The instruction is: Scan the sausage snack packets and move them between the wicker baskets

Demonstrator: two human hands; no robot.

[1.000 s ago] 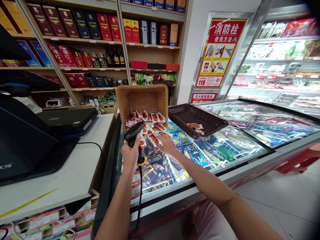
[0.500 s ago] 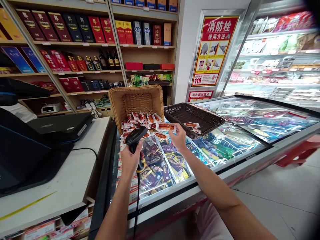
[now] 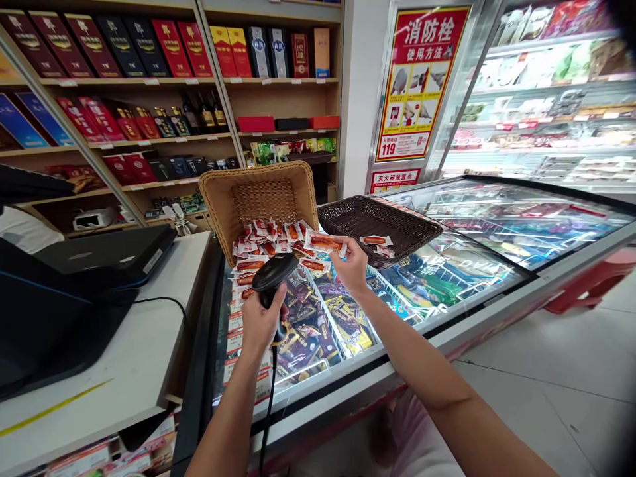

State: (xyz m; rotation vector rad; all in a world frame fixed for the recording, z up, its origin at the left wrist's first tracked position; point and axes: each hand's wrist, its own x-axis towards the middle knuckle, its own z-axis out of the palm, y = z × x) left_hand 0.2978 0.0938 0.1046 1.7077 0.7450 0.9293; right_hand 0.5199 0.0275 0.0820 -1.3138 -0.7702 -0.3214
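Packet [image 3: 322,242] lifted; right hand [image 3: 350,266] hides one end; scanner [image 3: 274,272] partly covered

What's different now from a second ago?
The right hand has taken hold of a packet and raised it above those lying before the light basket. The left hand and its scanner have shifted a little to the right, as seen against that basket. Unchanged: the left hand's grip on the scanner, and the packets in the dark basket.
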